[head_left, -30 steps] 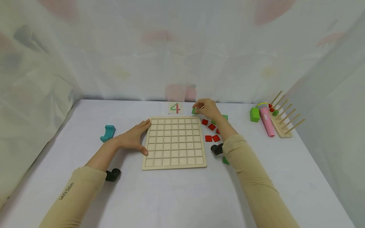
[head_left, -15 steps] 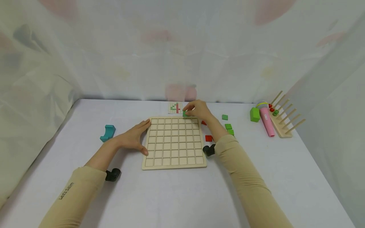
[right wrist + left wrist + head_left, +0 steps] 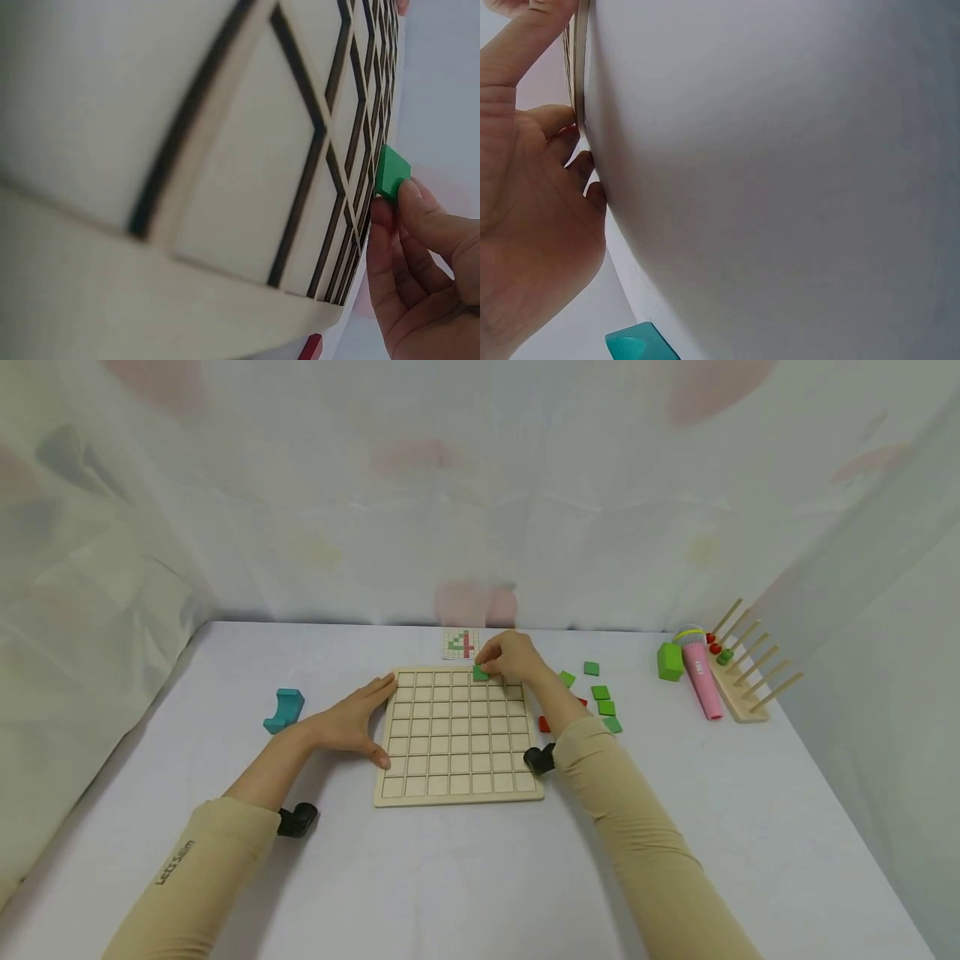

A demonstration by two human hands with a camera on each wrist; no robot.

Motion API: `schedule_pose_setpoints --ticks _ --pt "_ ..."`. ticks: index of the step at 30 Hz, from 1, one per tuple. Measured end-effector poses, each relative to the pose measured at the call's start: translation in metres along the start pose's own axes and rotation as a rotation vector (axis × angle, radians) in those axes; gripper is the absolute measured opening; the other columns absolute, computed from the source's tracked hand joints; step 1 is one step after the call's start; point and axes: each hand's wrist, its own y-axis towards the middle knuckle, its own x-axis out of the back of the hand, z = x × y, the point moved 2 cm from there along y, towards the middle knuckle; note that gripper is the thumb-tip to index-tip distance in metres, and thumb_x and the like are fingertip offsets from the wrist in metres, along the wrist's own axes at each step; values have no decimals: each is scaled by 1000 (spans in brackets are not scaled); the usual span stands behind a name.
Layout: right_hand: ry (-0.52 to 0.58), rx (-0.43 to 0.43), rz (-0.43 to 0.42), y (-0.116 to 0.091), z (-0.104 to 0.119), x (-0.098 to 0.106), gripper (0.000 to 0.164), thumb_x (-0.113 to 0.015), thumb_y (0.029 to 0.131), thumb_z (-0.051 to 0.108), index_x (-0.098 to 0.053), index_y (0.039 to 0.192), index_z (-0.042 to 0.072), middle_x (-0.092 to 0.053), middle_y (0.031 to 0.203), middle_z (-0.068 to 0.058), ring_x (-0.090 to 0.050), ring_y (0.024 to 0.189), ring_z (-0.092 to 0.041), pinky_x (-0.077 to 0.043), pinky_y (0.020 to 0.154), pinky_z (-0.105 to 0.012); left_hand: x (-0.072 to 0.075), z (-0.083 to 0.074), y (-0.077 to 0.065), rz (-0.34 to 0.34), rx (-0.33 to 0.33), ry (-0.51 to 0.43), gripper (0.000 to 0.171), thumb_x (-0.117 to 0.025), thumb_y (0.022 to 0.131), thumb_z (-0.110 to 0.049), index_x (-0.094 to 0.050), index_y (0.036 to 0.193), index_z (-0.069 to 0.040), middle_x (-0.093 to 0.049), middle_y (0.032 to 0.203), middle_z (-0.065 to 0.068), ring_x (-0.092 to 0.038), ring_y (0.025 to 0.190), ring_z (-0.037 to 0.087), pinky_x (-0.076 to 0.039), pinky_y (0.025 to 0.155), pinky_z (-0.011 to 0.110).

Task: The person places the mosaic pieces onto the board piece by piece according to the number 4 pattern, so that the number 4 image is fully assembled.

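Here, you pinch a green tile (image 3: pixel 480 673) between the thumb and fingers of your right hand (image 3: pixel 512 657), at the far row of the wooden grid board (image 3: pixel 459 802), fifth square from the left. Your left hand (image 3: pixel 345 722) lies along the board's left edge, thumb and fingers spread wide.

The head view alone gives you the patterned card (image 3: pixel 461 644) beyond the board, the loose green tiles (image 3: pixel 606 707) to its right and, farther right, a green block (image 3: pixel 670 662), a pink microphone (image 3: pixel 701 677) and a pegged rack (image 3: pixel 742 689). The right wrist view adds your thumb set on the tile's face, a grip seen only from above and behind in the head view. The left wrist view shows your palm and bent outer fingertips by the board's edge, with a teal block (image 3: pixel 643 342) below, cut off by the frame; the head view has that block whole.

Your right forearm partly covers the red tiles (image 3: pixel 544 724), so you cannot count them. The card's pattern is small and its details are hard to read. Whether your tile sits flat in its square cannot be told.
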Motion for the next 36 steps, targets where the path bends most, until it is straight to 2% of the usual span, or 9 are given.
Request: schedule_pose_setpoints --ticks 8,16,21,29,32,36 --pt "-32 2 18 2 1 -4 14 -73 88 12 -77 101 8 -77 104 -10 -72 93 -24 -60 85 -33 0 0 0 -2 -5 1 142 -92 56 -52 -8 158 1 0 168 19 0 154 46 -10 123 64" --pt "-53 -5 39 1 2 -3 14 -73 89 15 -77 102 9 -77 107 -8 -68 104 -25 -54 101 -39 1 0 1 -5 -12 5 142 -92 56 -51 -8 158 1 0 168 20 0 154 47 -10 123 64" --pt "-58 -5 40 0 1 -4 14 -73 89 15 -77 101 10 -77 106 -8 -69 99 -23 -56 95 -36 0 0 2 -10 -13 2 142 -92 56 -51 -8 158 1 -1 168 20 0 154 47 -11 124 64" --pt "-65 9 60 -2 2 -7 12 -73 89 14 -77 99 9 -74 96 -10 -66 76 -16 -53 69 -23 -1 -2 -2 3 5 17 142 -91 55 -53 -9 157 3 -1 167 21 -2 154 48 -12 123 64" --pt "-71 10 53 -1 1 -7 11 -73 89 14 -77 99 9 -74 95 -9 -66 77 -16 -53 70 -23 0 -3 -2 -3 0 26 142 -91 55 -53 -9 157 3 -2 167 21 -3 153 48 -13 123 64" --pt "-101 22 50 0 0 -6 11 -73 89 15 -77 99 11 -73 96 -8 -64 85 -17 -54 78 -28 1 -3 0 -4 2 35 142 -91 55 -53 -10 157 3 -2 168 20 -3 154 47 -13 123 64"
